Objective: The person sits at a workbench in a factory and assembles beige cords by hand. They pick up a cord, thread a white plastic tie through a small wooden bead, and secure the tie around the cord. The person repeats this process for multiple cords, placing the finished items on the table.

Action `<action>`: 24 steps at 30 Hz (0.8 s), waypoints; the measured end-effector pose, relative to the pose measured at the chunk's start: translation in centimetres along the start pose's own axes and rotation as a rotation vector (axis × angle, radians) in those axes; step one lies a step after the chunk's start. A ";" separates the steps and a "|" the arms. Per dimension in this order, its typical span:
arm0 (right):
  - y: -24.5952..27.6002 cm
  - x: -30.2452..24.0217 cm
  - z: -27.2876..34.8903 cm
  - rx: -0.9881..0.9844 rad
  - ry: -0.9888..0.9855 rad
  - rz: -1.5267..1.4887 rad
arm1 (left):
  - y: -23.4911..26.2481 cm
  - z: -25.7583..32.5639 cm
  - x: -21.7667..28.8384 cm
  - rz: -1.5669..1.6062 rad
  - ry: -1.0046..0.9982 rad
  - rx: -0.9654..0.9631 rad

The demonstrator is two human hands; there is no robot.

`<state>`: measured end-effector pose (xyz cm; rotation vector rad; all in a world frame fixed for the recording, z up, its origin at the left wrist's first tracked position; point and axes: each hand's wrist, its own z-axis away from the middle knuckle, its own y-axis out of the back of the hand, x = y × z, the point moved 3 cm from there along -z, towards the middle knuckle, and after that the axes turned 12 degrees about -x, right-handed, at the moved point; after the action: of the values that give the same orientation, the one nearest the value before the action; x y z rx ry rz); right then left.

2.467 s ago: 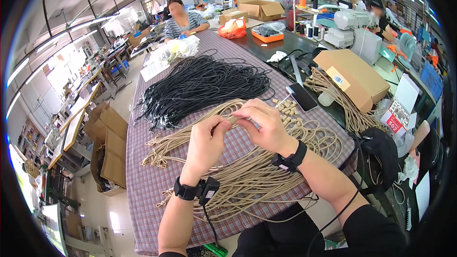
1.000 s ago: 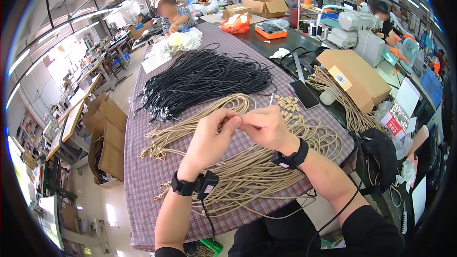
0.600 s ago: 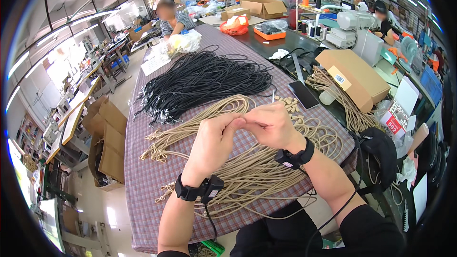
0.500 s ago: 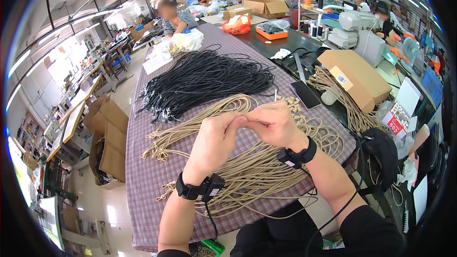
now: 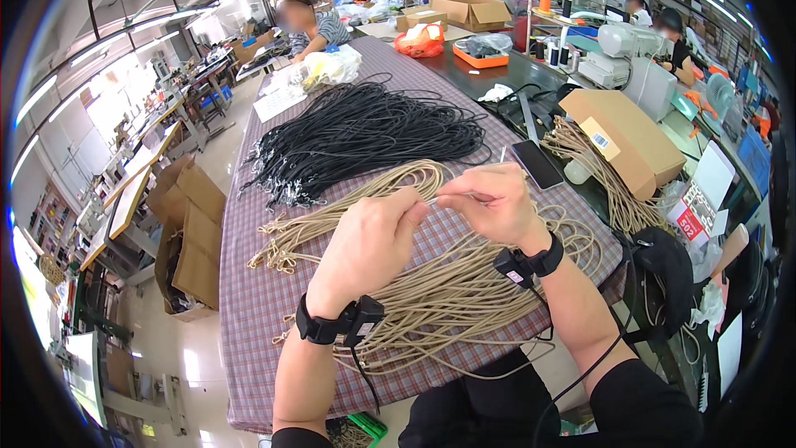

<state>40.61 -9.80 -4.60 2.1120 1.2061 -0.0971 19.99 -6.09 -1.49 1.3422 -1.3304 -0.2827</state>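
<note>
My left hand and my right hand meet above the checked table, fingertips pinched together on one end of a beige cord. A loose heap of beige cords lies under and in front of both hands. A second, neater bundle of beige cords stretches to the left, its ends near the table's left side. Both wrists carry black bands. What exactly sits between the fingertips is too small to tell.
A big pile of black cords lies farther along the table. A dark phone, a brown carton and more beige cords sit to the right. Another person works at the far end. Flat cardboard boxes stand on the floor left.
Both hands have stayed pinched on the cord end, shifting slightly toward me and apart at the fingertips. The cord piles have not moved.
</note>
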 end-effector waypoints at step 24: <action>-3.2 3.5 0.8 -0.091 -0.250 -0.427 | 1.7 1.0 -1.3 -0.015 0.000 0.009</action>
<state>40.30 -6.62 -8.22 1.6778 1.4549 -0.4732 17.84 -5.04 -1.10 1.3600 -1.3236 -0.2872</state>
